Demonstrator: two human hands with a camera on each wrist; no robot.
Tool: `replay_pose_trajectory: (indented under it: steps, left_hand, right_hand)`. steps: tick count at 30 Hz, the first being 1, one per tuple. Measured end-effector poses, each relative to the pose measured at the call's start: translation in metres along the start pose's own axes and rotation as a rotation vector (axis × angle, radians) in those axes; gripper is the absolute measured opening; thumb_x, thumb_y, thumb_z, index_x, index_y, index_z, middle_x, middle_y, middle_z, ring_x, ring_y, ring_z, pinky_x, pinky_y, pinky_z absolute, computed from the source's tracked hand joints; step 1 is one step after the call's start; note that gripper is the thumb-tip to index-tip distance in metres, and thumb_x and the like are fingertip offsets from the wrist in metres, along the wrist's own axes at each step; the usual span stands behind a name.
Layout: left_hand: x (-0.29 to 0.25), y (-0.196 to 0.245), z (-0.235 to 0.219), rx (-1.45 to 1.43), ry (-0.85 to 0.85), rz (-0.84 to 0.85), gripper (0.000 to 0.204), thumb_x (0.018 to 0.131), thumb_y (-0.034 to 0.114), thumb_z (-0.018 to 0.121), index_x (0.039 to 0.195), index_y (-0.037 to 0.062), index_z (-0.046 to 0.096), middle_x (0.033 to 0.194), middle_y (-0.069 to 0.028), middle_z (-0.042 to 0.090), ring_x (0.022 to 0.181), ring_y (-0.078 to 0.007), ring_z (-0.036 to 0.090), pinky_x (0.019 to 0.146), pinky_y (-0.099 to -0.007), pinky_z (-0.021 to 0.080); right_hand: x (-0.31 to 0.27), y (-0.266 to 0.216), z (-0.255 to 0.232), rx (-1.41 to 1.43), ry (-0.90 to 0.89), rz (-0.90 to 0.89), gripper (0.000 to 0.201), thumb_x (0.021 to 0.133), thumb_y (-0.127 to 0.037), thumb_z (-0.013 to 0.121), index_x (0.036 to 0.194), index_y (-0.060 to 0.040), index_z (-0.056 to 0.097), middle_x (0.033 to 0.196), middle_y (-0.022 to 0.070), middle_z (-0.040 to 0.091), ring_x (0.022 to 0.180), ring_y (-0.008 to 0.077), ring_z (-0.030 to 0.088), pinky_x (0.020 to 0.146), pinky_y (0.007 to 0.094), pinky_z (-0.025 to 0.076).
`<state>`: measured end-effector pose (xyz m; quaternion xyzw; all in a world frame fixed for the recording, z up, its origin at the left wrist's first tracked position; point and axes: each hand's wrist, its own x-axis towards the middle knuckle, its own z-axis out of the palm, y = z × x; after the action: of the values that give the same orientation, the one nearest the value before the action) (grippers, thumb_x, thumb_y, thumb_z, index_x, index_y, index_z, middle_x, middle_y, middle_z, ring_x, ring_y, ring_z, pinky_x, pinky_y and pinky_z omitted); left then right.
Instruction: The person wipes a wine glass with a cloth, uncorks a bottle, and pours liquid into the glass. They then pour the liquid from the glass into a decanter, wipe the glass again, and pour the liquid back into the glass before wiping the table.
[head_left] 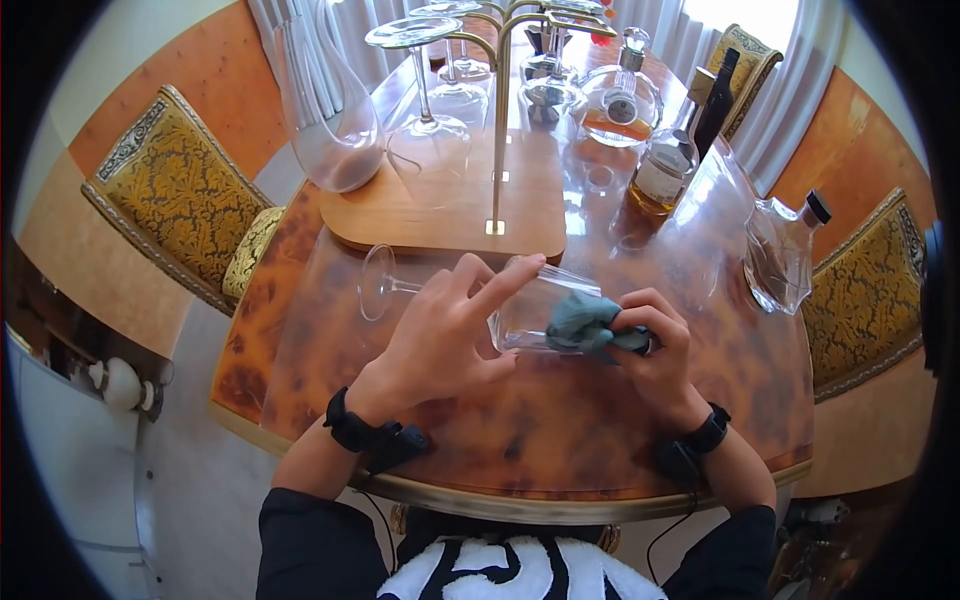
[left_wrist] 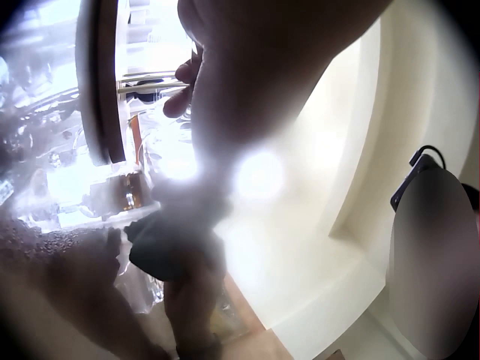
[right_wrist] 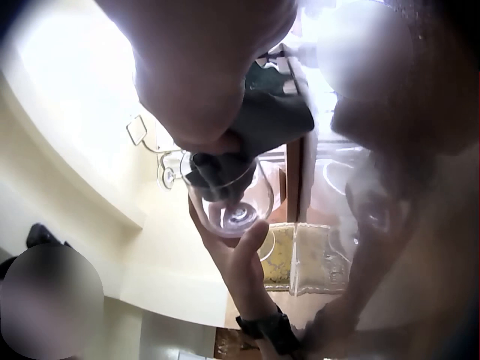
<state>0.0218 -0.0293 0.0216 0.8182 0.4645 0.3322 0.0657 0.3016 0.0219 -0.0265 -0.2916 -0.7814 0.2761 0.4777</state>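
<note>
My left hand [head_left: 440, 335] holds a clear wine glass [head_left: 377, 300] lying sideways above the table. Its thumb and forefinger are spread along the bowl, and the stem and round foot stick out to the left. On the right, my right hand [head_left: 660, 340] grips a crumpled blue-green cloth [head_left: 580, 322] at the mouth of the glass. In the right wrist view, part of the cloth [right_wrist: 217, 176] is inside the bowl [right_wrist: 240, 217], with the left hand [right_wrist: 244, 274] under it. The left wrist view is dark against glare and shows the cloth [left_wrist: 161, 247] only roughly.
Ahead stands a wooden glass rack [head_left: 450, 235] with a brass frame [head_left: 500, 120] and upside-down glasses. A tall decanter [head_left: 335, 130] stands at its left. To the right are a round decanter [head_left: 620, 105], an amber bottle [head_left: 665, 170] and an angular decanter [head_left: 780, 255]. Chairs [head_left: 185, 190] flank the table.
</note>
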Motion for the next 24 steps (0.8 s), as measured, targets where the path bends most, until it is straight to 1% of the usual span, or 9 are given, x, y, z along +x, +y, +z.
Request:
replay_pose_trajectory:
  steps: [4,5,8,9,12,15,19,22,24]
  left_hand:
    - [0.000,0.004,0.007,0.037,-0.012,0.079,0.090,0.065,0.019,0.083,0.148,0.0157,0.050,0.097,-0.0119,0.052,0.084,-0.0309,0.057,0.078,-0.0408,0.050]
    - [0.000,0.004,0.007,0.043,-0.025,0.076,0.089,0.065,0.019,0.083,0.148,0.0155,0.050,0.097,-0.0121,0.053,0.084,-0.0310,0.057,0.078,-0.0409,0.050]
    - [0.001,0.002,0.003,-0.007,0.014,0.015,0.089,0.065,0.019,0.083,0.148,0.0155,0.050,0.098,-0.0121,0.052,0.083,-0.0310,0.057,0.078,-0.0408,0.050]
    - [0.001,0.001,0.001,-0.033,0.009,0.006,0.090,0.065,0.017,0.083,0.148,0.0157,0.049,0.099,-0.0118,0.052,0.084,-0.0298,0.057,0.077,-0.0408,0.051]
    - [0.000,-0.002,-0.001,-0.152,0.004,-0.042,0.092,0.066,0.015,0.084,0.149,0.0157,0.047,0.101,-0.0112,0.052,0.087,-0.0278,0.057,0.079,-0.0392,0.051]
    - [0.000,-0.002,-0.003,-0.230,-0.032,-0.085,0.094,0.065,0.014,0.085,0.150,0.0129,0.045,0.107,-0.0116,0.054,0.094,-0.0253,0.057,0.085,-0.0361,0.050]
    - [0.001,-0.001,-0.004,-0.280,0.018,-0.084,0.095,0.065,0.015,0.086,0.150,0.0096,0.044,0.113,-0.0104,0.055,0.100,-0.0221,0.056,0.090,-0.0329,0.047]
    - [0.002,-0.003,-0.004,-0.337,0.113,-0.064,0.095,0.065,0.016,0.087,0.149,0.0077,0.044,0.117,-0.0086,0.056,0.104,-0.0196,0.055,0.093,-0.0318,0.046]
    - [0.001,-0.006,-0.005,-0.314,0.081,-0.103,0.095,0.066,0.016,0.088,0.149,0.0079,0.044,0.116,-0.0070,0.055,0.105,-0.0185,0.055,0.093,-0.0314,0.046]
  right_hand:
    - [0.003,-0.014,0.000,-0.294,-0.129,-0.093,0.027,0.067,-0.003,0.084,0.091,-0.0092,0.075,0.100,0.0078,0.063,0.104,0.0293,0.056,0.086,0.0383,0.046]
    - [0.000,-0.008,-0.001,-0.244,-0.189,-0.110,0.037,0.069,-0.004,0.081,0.105,-0.0084,0.073,0.106,0.0099,0.062,0.118,0.0334,0.051,0.097,0.0424,0.043]
    - [-0.001,-0.007,0.000,0.007,-0.111,-0.048,0.058,0.070,-0.005,0.077,0.126,-0.0053,0.062,0.118,0.0137,0.059,0.126,0.0361,0.048,0.105,0.0439,0.040]
    - [0.000,0.001,-0.006,-0.017,-0.201,-0.104,0.078,0.072,-0.005,0.074,0.144,-0.0027,0.043,0.137,0.0164,0.050,0.135,0.0367,0.043,0.112,0.0436,0.036]
    - [-0.002,0.001,-0.001,0.122,-0.117,-0.043,0.086,0.074,-0.009,0.080,0.148,-0.0038,0.036,0.149,0.0169,0.040,0.140,0.0340,0.040,0.113,0.0426,0.035]
    - [0.000,-0.001,0.005,0.342,-0.177,0.091,0.098,0.073,-0.017,0.087,0.151,-0.0048,0.030,0.155,0.0168,0.033,0.143,0.0310,0.037,0.115,0.0414,0.035]
    - [0.000,0.007,-0.002,0.140,-0.393,0.149,0.096,0.070,-0.024,0.093,0.147,-0.0038,0.039,0.152,0.0160,0.040,0.142,0.0293,0.039,0.114,0.0408,0.036]
    - [-0.001,0.013,0.002,0.063,-0.484,0.135,0.084,0.069,-0.024,0.093,0.138,-0.0023,0.050,0.146,0.0161,0.047,0.137,0.0293,0.045,0.113,0.0398,0.038]
    - [-0.004,0.012,0.007,0.171,-0.379,0.297,0.062,0.070,-0.019,0.090,0.124,-0.0023,0.063,0.136,0.0163,0.056,0.128,0.0306,0.054,0.112,0.0389,0.040]
